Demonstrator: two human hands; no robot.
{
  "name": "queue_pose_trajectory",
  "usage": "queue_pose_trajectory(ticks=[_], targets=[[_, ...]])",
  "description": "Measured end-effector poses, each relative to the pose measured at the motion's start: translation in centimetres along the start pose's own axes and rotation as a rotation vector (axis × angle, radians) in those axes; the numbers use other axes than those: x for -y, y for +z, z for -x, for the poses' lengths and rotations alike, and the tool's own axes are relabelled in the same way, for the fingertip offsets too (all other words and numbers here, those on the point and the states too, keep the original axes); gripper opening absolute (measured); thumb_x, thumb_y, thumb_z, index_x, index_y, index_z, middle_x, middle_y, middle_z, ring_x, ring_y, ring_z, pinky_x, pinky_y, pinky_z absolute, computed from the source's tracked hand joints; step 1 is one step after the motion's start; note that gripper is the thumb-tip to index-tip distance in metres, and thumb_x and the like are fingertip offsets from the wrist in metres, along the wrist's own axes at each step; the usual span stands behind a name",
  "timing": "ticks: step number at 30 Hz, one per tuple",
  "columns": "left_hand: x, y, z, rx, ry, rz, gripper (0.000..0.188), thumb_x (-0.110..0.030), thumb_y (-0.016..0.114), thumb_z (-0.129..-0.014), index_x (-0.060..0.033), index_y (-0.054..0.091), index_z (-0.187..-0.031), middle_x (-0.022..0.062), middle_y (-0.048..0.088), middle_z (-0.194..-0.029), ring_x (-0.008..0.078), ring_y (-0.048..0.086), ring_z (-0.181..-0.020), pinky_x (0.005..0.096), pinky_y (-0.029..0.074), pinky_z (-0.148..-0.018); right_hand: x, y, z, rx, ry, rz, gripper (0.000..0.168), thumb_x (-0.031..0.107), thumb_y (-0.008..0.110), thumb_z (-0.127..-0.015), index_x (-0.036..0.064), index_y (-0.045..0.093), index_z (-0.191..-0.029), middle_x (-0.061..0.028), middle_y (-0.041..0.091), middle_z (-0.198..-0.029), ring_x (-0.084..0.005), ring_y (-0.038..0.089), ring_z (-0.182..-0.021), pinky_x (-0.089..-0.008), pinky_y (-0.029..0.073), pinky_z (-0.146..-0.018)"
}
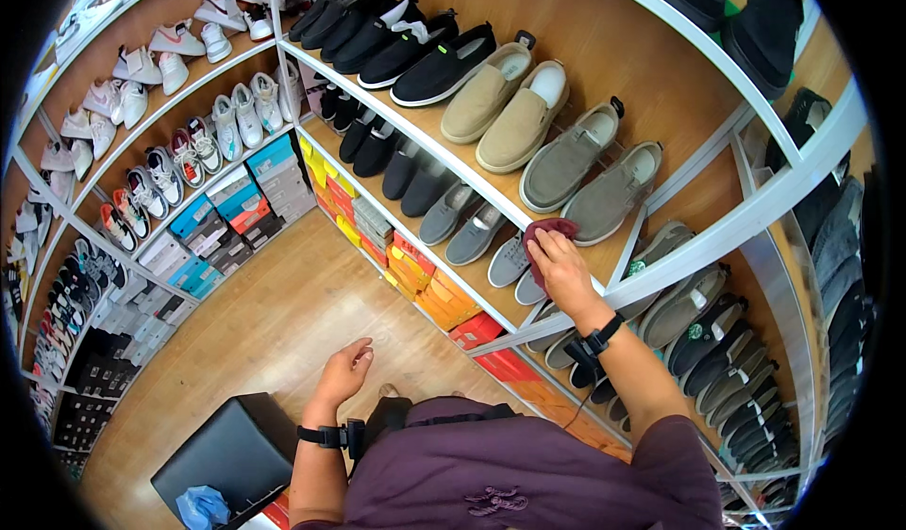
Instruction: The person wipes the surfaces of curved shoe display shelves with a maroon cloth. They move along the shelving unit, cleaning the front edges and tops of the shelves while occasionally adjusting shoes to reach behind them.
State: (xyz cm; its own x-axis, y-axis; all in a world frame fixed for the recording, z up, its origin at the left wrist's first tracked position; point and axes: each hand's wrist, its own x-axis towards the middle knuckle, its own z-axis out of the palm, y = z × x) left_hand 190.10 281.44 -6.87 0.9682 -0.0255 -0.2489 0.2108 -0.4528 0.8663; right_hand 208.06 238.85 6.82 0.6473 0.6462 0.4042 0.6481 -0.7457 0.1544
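Note:
My right hand [564, 275] presses a maroon cloth [539, 236] against the white front edge of a wooden shelf [417, 137]. Just beyond the cloth stands a pair of grey-green slip-on shoes [614, 194], and the cloth appears to reach the toe of the nearer one. Left of them sits a beige slip-on pair [520, 116], followed by several black slip-ons [446, 66]. Grey lace-up shoes [511, 261] on the tier below are partly covered by my hand and the cloth. My left hand [345, 371] hangs empty over the floor, its fingers loosely bent and the thumb apart.
A black padded stool [226, 452] carries a crumpled blue plastic bag [202, 507] at lower left. Orange shoeboxes [442, 296] are stacked under the shelves. White sneakers [177, 38] line the left-hand rack. A white metal upright [750, 197] and more slip-ons [683, 307] stand to my right.

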Motion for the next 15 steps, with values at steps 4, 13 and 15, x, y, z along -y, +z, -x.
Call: queue_pose_trajectory(ticks=[4,13,15], targets=[[1.2,-1.6,0.2,-0.037,-0.009,0.021,0.042,-0.021,0.064,-0.108,0.001,0.065,-0.143,0.0185,0.079,-0.121,0.0259,0.075,-0.108,0.0374,0.057,-0.096,0.4,1.7,-3.9,0.011,-0.043,0.034,0.042,0.006,0.065,-0.089,-0.005,0.07,-0.129,-0.0209,0.063,-0.142,-0.0368,0.06,-0.131,-0.0452,0.051,-0.109],[4.4,-4.7,0.6,-0.078,-0.078,0.071,0.043,-0.024,0.064,-0.107,-0.0011,0.067,-0.143,0.0236,0.078,-0.123,0.0324,0.076,-0.11,0.04,0.058,-0.097,1.4,5.6,-11.9,-0.03,-0.055,0.018,0.038,0.011,0.071,-0.091,-0.005,0.071,-0.126,-0.0199,0.063,-0.138,-0.0364,0.059,-0.126,-0.0447,0.051,-0.108],[4.6,-5.3,0.6,-0.085,-0.111,0.084,0.043,-0.024,0.064,-0.107,-0.0011,0.067,-0.143,0.0235,0.078,-0.123,0.0322,0.076,-0.11,0.0399,0.058,-0.097,2.4,5.9,-13.9,-0.042,-0.023,-0.027,0.039,0.015,0.075,-0.091,-0.005,0.071,-0.124,-0.0197,0.063,-0.137,-0.0363,0.059,-0.126,-0.0447,0.051,-0.108]])
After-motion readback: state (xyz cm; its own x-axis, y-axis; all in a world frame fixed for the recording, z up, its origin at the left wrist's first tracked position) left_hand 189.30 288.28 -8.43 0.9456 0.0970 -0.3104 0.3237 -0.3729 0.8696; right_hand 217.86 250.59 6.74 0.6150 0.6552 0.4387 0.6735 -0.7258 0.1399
